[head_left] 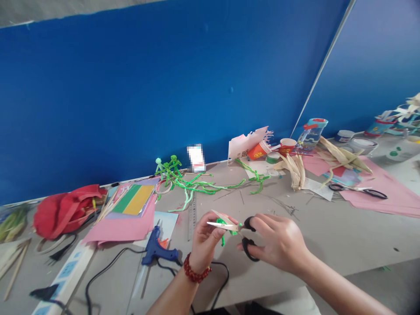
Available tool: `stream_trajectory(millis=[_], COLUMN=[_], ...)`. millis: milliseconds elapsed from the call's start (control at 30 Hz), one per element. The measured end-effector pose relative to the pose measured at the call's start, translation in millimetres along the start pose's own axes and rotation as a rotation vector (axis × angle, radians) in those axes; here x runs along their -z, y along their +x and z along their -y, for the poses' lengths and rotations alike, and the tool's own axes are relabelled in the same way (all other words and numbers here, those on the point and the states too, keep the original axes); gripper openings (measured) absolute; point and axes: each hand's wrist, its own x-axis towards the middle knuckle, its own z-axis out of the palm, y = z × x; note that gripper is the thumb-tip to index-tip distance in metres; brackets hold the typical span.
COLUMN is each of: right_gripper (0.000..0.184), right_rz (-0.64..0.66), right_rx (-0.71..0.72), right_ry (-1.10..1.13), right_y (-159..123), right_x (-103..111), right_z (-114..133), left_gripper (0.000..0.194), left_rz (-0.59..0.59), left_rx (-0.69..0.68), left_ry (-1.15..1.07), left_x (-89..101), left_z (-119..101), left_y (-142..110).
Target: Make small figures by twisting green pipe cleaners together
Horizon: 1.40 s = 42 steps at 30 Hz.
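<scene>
My right hand (278, 240) grips the black handles of a pair of scissors (229, 226), with thumb and fingers through the loops. The blades are spread and point left, toward my left hand (205, 240). A beaded bracelet (196, 270) circles my left wrist. Between my left thumb and fingers is a small piece of green pipe cleaner (223, 239), partly hidden behind the blades. Beyond my hands, several twisted green pipe cleaner figures (170, 168) and loose strands lie near the wall. Another green pipe cleaner piece (259, 178) rests farther right.
A blue glue gun (157, 249) with its black cord lies left of my hands, near a white power strip (68, 275). Pink paper (124, 225) and a red bag (67, 212) are farther left. At right lie corn husks (293, 171), another pair of scissors (361, 190) and a bottle (311, 134).
</scene>
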Motion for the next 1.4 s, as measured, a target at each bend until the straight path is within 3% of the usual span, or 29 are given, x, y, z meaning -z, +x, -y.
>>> stream_trajectory(millis=[400,633,833,900,1033,1100,1267,1400], right_gripper=[0.036,0.034,0.036,0.035,0.035,0.027,0.008,0.011], right_rz=[-0.035,-0.073,-0.071,0.022,0.375,0.500,0.641,0.747], right_rx=[0.021,0.057,-0.149,-0.276,-0.568,-0.635,-0.555,-0.531], right_ry=[0.092,0.127,0.182,0.104,-0.100,-0.147,-0.142,-0.003], right_y=[4,4,-4,-9,-19,-24,-28,-17], right_x=[0,-1,4,1,-13,-21,-36,-35], right_z=[5,6,-16,-29,-48,-53,-58,-62], left_gripper=[0.016,0.018,0.020,0.021,0.025,0.024,0.021,0.023], left_rz=[-0.008,-0.025,-0.039,-0.014,-0.001,-0.004,-0.036,-0.086], left_rx=[-0.020,0.068,0.030,0.042,0.058,0.063,0.099,0.170], left_ry=[-0.104,-0.088,-0.111,-0.125,-0.147,-0.160,-0.200,-0.227], left_x=[-0.5,1.3,2.0,0.7,-0.9,-0.7,-1.1,-2.7], left_z=[3,3,1,0,0,0,1,0], left_y=[-1,0,1,1,1,1,2,4])
